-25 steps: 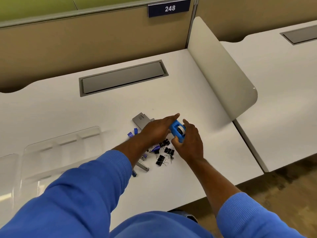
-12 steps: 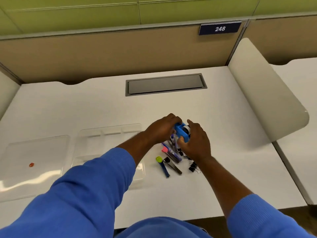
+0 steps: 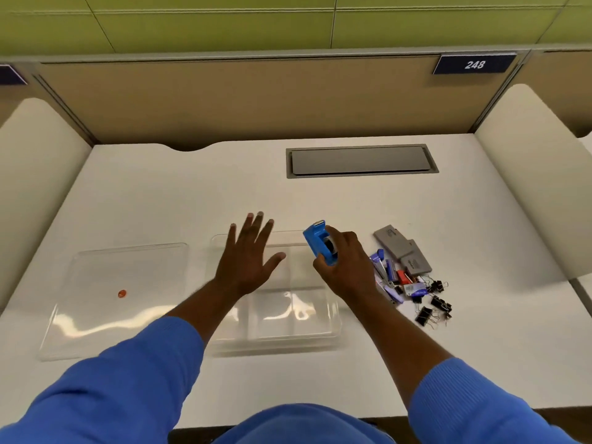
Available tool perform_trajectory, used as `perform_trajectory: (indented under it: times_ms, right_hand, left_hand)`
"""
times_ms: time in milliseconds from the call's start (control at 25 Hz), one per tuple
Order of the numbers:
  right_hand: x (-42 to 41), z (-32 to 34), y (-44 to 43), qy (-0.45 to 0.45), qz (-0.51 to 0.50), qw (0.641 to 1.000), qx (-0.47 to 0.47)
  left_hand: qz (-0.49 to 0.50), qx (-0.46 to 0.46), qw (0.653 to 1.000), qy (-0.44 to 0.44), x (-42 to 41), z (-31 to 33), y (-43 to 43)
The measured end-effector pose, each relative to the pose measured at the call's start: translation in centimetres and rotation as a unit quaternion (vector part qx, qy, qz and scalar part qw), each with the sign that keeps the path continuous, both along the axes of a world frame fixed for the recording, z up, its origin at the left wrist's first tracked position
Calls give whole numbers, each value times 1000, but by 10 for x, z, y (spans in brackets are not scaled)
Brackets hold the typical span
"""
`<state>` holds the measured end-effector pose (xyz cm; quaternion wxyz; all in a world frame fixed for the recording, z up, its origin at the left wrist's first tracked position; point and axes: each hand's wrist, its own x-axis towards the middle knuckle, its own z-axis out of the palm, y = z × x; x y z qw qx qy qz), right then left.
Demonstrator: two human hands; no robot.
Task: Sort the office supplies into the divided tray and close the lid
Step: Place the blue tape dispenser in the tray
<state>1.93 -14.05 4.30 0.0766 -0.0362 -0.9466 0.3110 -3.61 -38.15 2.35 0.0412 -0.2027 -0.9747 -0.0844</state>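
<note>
My right hand (image 3: 344,267) grips a blue tape dispenser (image 3: 319,241) above the right back part of the clear divided tray (image 3: 331,339). My left hand (image 3: 250,257) hovers flat over the tray's left back part, fingers spread, holding nothing. The tray's clear lid (image 3: 96,315) lies flat to the left, with a small orange sticker (image 3: 122,293) on it. To the right of the tray lies a pile: grey staple boxes (image 3: 403,248), blue and red small items (image 3: 392,277), and several black binder clips (image 3: 434,307).
A grey cable hatch (image 3: 362,160) is set into the white desk (image 3: 192,193) at the back right. Cream side dividers (image 3: 538,187) rise at both desk ends. A tan partition with the sign 248 (image 3: 474,64) stands behind.
My right hand has carried the tape dispenser left, off the pile and over the tray. My left hand let go of it, opened and moved left. The view swung left.
</note>
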Motion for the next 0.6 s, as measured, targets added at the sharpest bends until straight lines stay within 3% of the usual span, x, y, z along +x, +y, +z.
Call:
perform_trajectory:
  times_ms: [240, 600]
  right_hand:
    - [-6, -16, -42, -24, -51, 996, 70]
    - [-13, -34, -58, -55, -62, 981, 173]
  left_hand:
    - [23, -33, 998, -58, 3, -27, -56]
    - [-17, -40, 997, -56, -1, -48, -56]
